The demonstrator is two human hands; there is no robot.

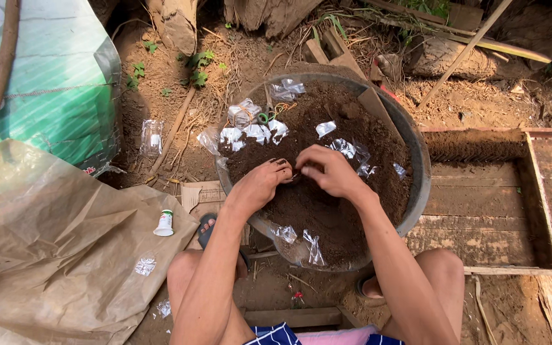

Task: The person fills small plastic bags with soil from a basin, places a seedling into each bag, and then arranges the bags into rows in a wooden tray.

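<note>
A large round basin [420, 167] full of dark soil [327, 211] stands on the ground in front of my knees. Several small clear plastic bags [250, 131] lie on the soil and over the basin's far left rim. My left hand [262, 184] and my right hand [327, 169] meet over the middle of the soil, fingers curled toward each other. What they pinch between them is too small to make out. A crumpled clear bag [351, 152] lies just beyond my right hand.
A brown sheet [52, 243] covers the ground at left, with a small white bottle [164, 223] at its edge. A green and white sack [52, 83] stands behind it. A shallow wooden frame tray [544, 191] lies at right. Sticks and logs lie beyond the basin.
</note>
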